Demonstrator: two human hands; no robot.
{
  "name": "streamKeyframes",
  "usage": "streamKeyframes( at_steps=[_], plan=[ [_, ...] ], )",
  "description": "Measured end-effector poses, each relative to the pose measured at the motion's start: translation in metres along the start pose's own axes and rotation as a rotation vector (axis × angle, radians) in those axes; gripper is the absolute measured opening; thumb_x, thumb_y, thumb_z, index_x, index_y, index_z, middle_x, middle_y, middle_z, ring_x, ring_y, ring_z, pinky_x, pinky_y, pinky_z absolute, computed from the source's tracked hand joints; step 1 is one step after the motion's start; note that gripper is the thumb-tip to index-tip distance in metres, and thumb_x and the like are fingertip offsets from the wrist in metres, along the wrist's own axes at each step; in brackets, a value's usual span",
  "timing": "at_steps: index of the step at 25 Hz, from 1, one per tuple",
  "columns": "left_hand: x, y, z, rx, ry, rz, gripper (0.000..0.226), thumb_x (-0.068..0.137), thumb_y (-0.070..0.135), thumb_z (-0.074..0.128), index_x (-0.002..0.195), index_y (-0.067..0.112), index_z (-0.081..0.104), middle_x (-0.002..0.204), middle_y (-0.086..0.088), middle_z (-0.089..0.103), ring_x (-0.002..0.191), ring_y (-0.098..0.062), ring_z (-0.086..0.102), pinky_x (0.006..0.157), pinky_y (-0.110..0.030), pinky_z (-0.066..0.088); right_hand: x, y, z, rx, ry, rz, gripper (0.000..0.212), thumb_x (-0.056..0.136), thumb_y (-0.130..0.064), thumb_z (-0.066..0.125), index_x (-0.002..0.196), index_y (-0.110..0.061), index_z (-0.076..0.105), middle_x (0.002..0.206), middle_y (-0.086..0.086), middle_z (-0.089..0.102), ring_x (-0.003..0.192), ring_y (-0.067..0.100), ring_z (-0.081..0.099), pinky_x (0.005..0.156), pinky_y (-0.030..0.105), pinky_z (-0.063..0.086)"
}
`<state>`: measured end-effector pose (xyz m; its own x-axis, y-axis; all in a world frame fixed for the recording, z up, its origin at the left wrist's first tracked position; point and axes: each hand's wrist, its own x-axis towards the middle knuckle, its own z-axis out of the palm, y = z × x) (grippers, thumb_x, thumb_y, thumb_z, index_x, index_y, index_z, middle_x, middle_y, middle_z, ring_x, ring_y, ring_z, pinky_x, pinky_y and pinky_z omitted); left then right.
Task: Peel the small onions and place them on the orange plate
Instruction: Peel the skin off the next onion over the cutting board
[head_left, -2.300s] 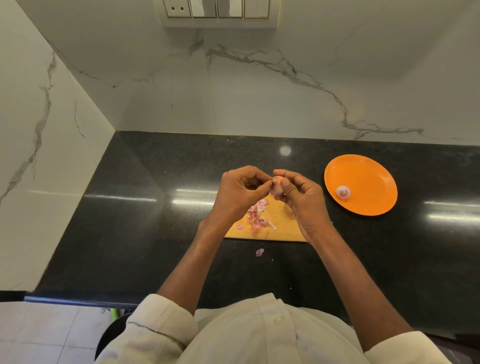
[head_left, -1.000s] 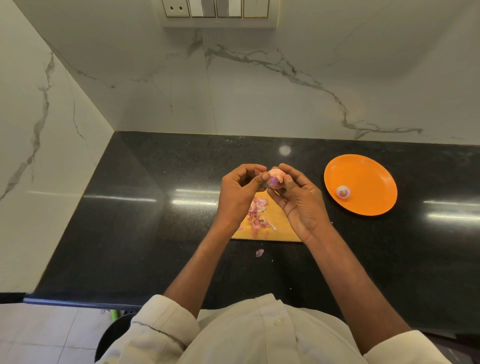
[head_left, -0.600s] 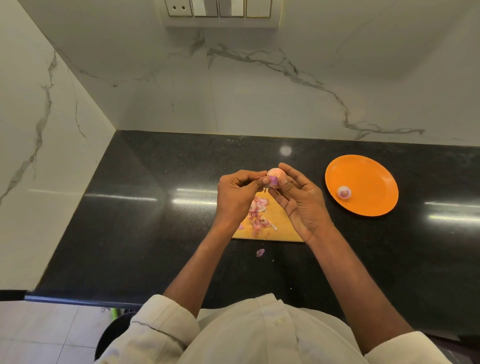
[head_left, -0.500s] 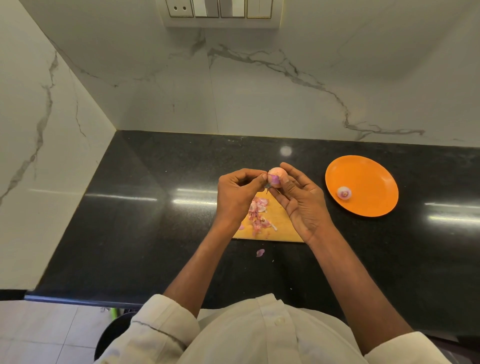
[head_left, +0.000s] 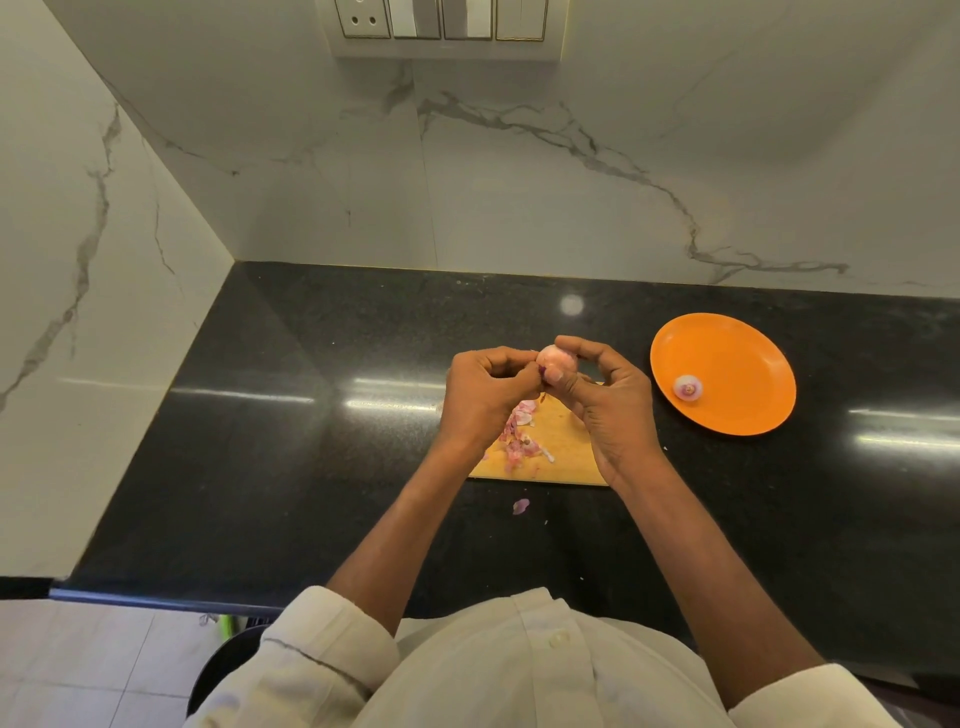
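Currently: peeling step in hand, judged from how things lie.
Onion position: small onion (head_left: 556, 359) held in the air above the far edge of the cutting board (head_left: 563, 447), mid-desk, between both hands.
Right hand: right hand (head_left: 613, 405) curls thumb and fingers round the onion, cradling it from the right and underneath, palm turned toward the left.
Left hand: left hand (head_left: 485, 395) has fingers bent inward, fingertips pinching at a purple bit of skin on the onion's near-left side.
Forearms: both come up from the desk's near edge and meet over the board.
Handling (judgement): light, firm, round; bared flesh likely slick, so a cupped hold should serve better than a two-point pinch. Skin is thin and likely to tear into scraps; take it at a loose edge by the cut end.
Peels: pink scraps (head_left: 519, 441) lie on the board's left half; one scrap (head_left: 520, 505) sits on the desk (head_left: 311, 467), near the board's near edge.
Plate: orange plate (head_left: 727, 364) toward the desk's right, one peeled onion (head_left: 688, 387) on it.
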<state>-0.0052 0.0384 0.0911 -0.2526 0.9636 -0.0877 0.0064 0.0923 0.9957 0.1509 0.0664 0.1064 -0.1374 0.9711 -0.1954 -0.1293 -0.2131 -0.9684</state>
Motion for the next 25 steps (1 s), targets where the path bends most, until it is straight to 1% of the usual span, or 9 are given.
streamKeyframes(
  at_steps=[4,7,9,11,15,18,21,22,25],
  plan=[
    [0.0,0.001,0.003,0.028,0.048,0.015,0.017,0.098,0.017,0.077,0.112,0.009,0.082,0.094,-0.005,0.082,0.086,-0.022,0.081,0.083,-0.046,0.068,0.001,-0.006,0.002,0.161,-0.006,0.085,0.046,0.075,-0.019,0.086,0.12,-0.015,0.078,0.129,0.008,0.073,0.118,0.026,0.073,0.09,0.042,0.064],
    [0.001,-0.002,0.0,-0.012,0.064,0.007,0.02,0.102,0.019,0.073,0.12,0.011,0.078,0.1,-0.005,0.082,0.089,-0.022,0.081,0.085,-0.046,0.068,0.003,-0.008,0.0,0.351,-0.04,0.216,0.044,0.091,-0.017,0.073,0.134,-0.01,0.069,0.129,0.015,0.073,0.121,0.029,0.072,0.101,0.043,0.06],
    [0.002,-0.001,-0.001,0.036,0.061,0.074,0.025,0.1,0.025,0.076,0.123,0.016,0.077,0.101,-0.001,0.08,0.091,-0.019,0.079,0.084,-0.041,0.067,0.003,-0.008,-0.002,0.398,-0.048,0.244,0.04,0.098,-0.009,0.064,0.139,-0.007,0.065,0.13,0.016,0.073,0.121,0.029,0.072,0.104,0.044,0.058],
    [0.003,0.0,0.0,0.161,0.06,0.195,0.028,0.093,0.027,0.084,0.12,0.02,0.079,0.102,0.003,0.078,0.095,-0.016,0.076,0.086,-0.038,0.065,0.003,-0.009,-0.002,0.389,-0.049,0.223,0.038,0.101,-0.005,0.061,0.139,-0.006,0.064,0.13,0.016,0.073,0.12,0.029,0.072,0.103,0.043,0.058],
    [0.007,-0.004,0.001,0.306,0.087,0.407,0.019,0.092,0.015,0.085,0.11,0.012,0.083,0.099,0.0,0.076,0.092,-0.015,0.075,0.081,-0.038,0.064,0.003,-0.01,-0.002,0.332,-0.019,0.189,0.037,0.099,-0.006,0.066,0.135,-0.007,0.067,0.126,0.015,0.075,0.117,0.028,0.073,0.1,0.041,0.061],
    [0.009,-0.005,-0.003,0.362,0.054,0.444,0.013,0.095,0.014,0.081,0.108,0.009,0.082,0.096,0.0,0.075,0.088,-0.013,0.073,0.077,-0.037,0.064,0.001,-0.008,-0.004,0.28,-0.008,0.19,0.035,0.098,-0.005,0.067,0.133,-0.007,0.069,0.123,0.013,0.077,0.115,0.027,0.074,0.097,0.039,0.062],
    [0.007,0.0,-0.007,0.549,-0.013,0.517,0.018,0.098,0.028,0.074,0.105,0.012,0.078,0.096,0.002,0.073,0.086,-0.011,0.07,0.076,-0.03,0.062,0.0,-0.007,-0.005,0.258,0.0,0.201,0.034,0.097,-0.005,0.067,0.131,-0.007,0.07,0.121,0.012,0.077,0.114,0.026,0.075,0.097,0.04,0.062],
    [0.007,0.003,-0.007,0.598,-0.024,0.519,0.017,0.098,0.029,0.074,0.104,0.014,0.075,0.096,0.003,0.072,0.086,-0.011,0.069,0.077,-0.028,0.061,0.0,-0.006,-0.004,0.249,-0.002,0.201,0.033,0.097,-0.005,0.067,0.131,-0.007,0.07,0.122,0.012,0.077,0.114,0.025,0.075,0.097,0.041,0.062],
    [0.007,0.008,-0.003,0.648,-0.004,0.474,0.013,0.095,0.021,0.079,0.099,0.017,0.067,0.093,0.005,0.068,0.083,-0.01,0.066,0.075,-0.031,0.061,0.001,-0.007,-0.004,0.196,-0.006,0.178,0.033,0.097,-0.005,0.068,0.129,-0.008,0.071,0.121,0.011,0.078,0.114,0.024,0.075,0.096,0.041,0.063]
  ],
)
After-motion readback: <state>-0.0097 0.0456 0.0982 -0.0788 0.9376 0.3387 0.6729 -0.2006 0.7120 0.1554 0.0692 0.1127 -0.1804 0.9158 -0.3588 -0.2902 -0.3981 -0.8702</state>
